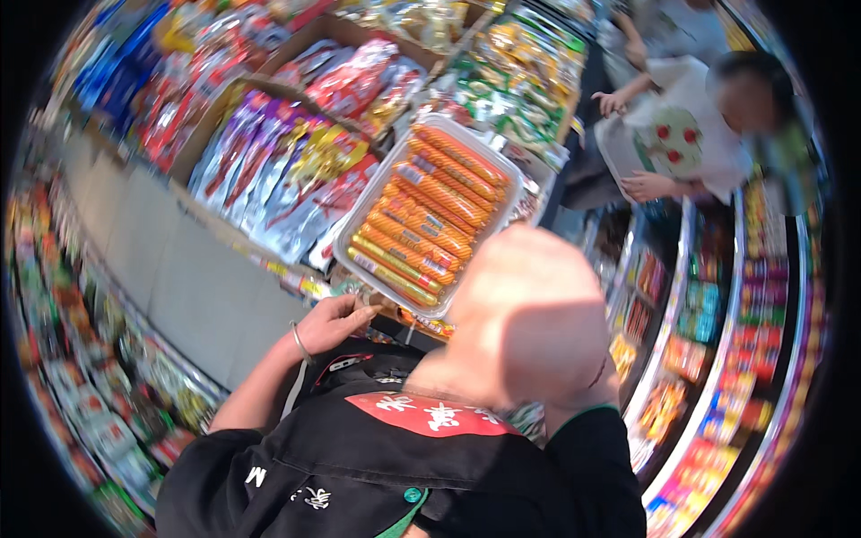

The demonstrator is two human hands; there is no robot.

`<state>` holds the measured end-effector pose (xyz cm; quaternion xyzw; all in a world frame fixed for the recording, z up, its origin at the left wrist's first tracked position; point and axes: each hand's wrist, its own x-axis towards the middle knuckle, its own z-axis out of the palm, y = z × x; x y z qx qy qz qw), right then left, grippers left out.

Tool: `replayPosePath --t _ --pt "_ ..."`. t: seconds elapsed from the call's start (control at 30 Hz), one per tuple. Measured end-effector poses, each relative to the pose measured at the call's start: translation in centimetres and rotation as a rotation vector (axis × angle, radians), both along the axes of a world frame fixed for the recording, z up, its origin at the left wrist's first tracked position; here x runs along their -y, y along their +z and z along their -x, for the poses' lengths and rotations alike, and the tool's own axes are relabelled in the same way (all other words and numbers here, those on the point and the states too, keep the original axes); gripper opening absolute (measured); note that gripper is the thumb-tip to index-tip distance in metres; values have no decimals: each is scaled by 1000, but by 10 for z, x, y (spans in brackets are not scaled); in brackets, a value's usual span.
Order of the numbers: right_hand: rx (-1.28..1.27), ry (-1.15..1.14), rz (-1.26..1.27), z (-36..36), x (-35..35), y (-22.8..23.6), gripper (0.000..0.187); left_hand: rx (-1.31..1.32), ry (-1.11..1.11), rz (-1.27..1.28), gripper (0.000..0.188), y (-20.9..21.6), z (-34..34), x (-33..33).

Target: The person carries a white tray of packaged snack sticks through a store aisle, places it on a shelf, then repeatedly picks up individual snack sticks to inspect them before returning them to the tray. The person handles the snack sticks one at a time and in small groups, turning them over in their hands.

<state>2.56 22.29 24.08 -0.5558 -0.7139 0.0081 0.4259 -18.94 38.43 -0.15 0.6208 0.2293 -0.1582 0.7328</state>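
Clear rectangular plastic tub [386, 291]: packed with orange-wrapped sticks [426, 220] (anything left undone doesn't show) | bare left hand [335, 325] beside it; blurred right hand [543, 300] raised | both hands' fingers: can't tell

bold white characters [440, 416] stand on the red cloth panel [414, 414] across the black garment [359, 462] nearest, and smaller white lettering [256, 475] on its left. print on the orange-striped, stick-shaped wrappers [430, 215] farther off is too small to read; on the shiny silver-and-purple bags [256, 184] left of them, too blurred.
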Motion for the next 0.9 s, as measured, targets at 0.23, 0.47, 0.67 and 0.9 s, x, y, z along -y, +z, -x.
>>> replayPosePath --t 0.23,0.47,0.67,0.9 --pt "239 141 147 84 -76 33 20 98 -263 -2 28 6 -8 -90" --pt "231 114 195 131 -109 35 24 130 -318 -10 35 4 -2 -122" --pt "230 113 202 155 -111 44 27 179 -480 -72 26 37 1 -98" --pt "219 185 233 162 -114 61 31 162 -411 -131 37 51 12 -132"
